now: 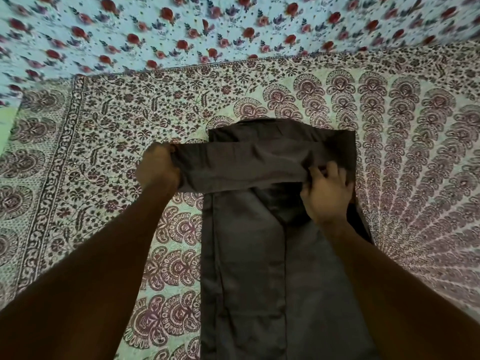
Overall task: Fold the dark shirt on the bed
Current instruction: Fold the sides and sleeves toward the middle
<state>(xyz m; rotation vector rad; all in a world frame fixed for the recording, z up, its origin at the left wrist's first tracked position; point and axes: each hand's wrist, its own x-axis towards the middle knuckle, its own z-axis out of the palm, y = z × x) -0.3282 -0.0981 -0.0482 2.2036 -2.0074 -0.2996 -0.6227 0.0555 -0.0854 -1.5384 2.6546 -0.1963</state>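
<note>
one dark shirt (249, 268) on one bedspread (78, 178); two hands, left hand (158, 168) and right hand (327, 194), fingers curled gripping its sleeve (241, 167).

Shirt (246, 268): lies lengthwise on the bedspread (104, 126), right of its middle, running from the near edge toward the far edge. Sleeve (241, 165): stretched crosswise over the shirt's far part, held between left hand (158, 168) at its left end and right hand (327, 193) at its right. Second cloth (181, 27): beyond the bedspread's far edge.
</note>
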